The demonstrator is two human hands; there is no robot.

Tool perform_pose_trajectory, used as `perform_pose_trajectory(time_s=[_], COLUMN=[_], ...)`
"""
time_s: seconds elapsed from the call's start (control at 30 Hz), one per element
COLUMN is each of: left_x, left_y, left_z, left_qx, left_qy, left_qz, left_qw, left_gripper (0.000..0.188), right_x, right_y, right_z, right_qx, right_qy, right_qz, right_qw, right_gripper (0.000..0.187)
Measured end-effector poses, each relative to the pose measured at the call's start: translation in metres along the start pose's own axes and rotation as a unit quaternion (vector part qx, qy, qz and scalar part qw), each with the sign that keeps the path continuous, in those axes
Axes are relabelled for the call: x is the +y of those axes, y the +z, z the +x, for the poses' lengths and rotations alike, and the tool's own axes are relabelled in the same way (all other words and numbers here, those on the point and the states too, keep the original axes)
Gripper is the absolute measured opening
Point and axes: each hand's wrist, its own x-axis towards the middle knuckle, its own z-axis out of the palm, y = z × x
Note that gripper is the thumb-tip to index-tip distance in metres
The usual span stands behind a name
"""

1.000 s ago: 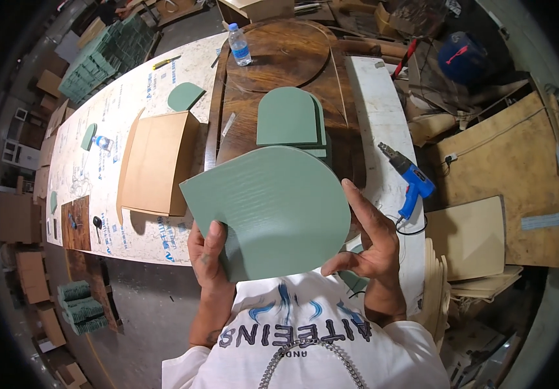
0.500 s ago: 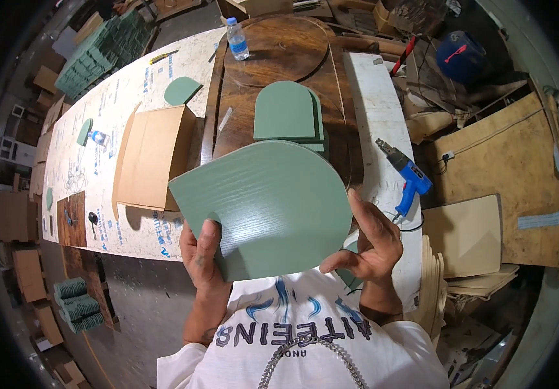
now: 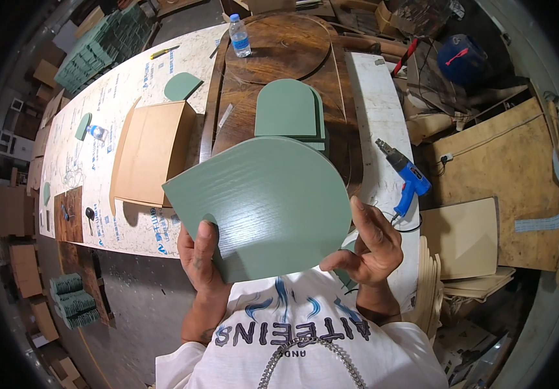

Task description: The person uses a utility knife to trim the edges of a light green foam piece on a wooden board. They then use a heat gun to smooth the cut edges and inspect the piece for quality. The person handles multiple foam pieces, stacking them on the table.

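Observation:
A green arch-shaped panel [image 3: 273,207] with a glossy, wood-grained face is tilted up before my chest. My left hand [image 3: 200,256] grips its lower left edge, thumb on the face and the other fingers mostly hidden behind. At the rounded right edge, my right hand [image 3: 370,249] is open, its thumb and forefinger spread apart along the rim, with the thumb tip at the lower edge. Just beyond the held panel, a small stack of similar green panels [image 3: 286,109] lies on the brown wooden board [image 3: 240,97].
A blue heat gun [image 3: 409,178] lies right of the panel, its cord trailing. On the white table [image 3: 137,78] at left are an open cardboard box [image 3: 153,152] and another green panel [image 3: 182,86]. A water bottle [image 3: 240,39] stands at the back; beige sheets [image 3: 461,240] lean at right.
The panel and both hands stay nearly in place; the panel's left corner has shifted slightly left. The surroundings have moved a little with the head.

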Motion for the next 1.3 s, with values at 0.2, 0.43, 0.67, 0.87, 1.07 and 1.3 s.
perform_pose_trajectory(time_s=[0.2, 0.43, 0.67, 0.87, 1.07, 1.3], left_x=[-0.007, -0.008, -0.013, -0.005, -0.02, 0.006], left_y=[-0.015, -0.015, -0.011, -0.009, 0.014, -0.003], left_z=[-0.003, -0.001, -0.002, 0.003, 0.005, 0.055], left_qx=[-0.034, -0.03, -0.003, 0.013, 0.061, 0.051], left_qy=[0.014, 0.012, -0.034, -0.036, -0.092, 0.102], left_qz=[0.023, 0.008, -0.012, -0.012, -0.138, 0.152], left_qw=[0.999, 0.999, 0.999, 0.999, 0.984, 0.982], left_gripper=[0.036, 0.039, 0.053, 0.052, 0.047, 0.06], right_x=[-0.006, -0.007, -0.01, -0.017, -0.027, -0.005], right_y=[0.002, 0.01, 0.015, 0.018, 0.053, 0.014], right_z=[0.002, 0.002, -0.003, 0.01, -0.015, 0.006], right_qx=[-0.01, 0.008, 0.062, -0.035, 0.06, 0.092], right_qy=[0.019, 0.012, 0.047, 0.039, 0.229, 0.275], right_qz=[0.028, 0.04, 0.102, 0.074, 0.391, 0.237], right_qw=[0.999, 0.999, 0.992, 0.996, 0.89, 0.927], right_gripper=[0.073, 0.065, 0.052, 0.053, 0.082, 0.022])
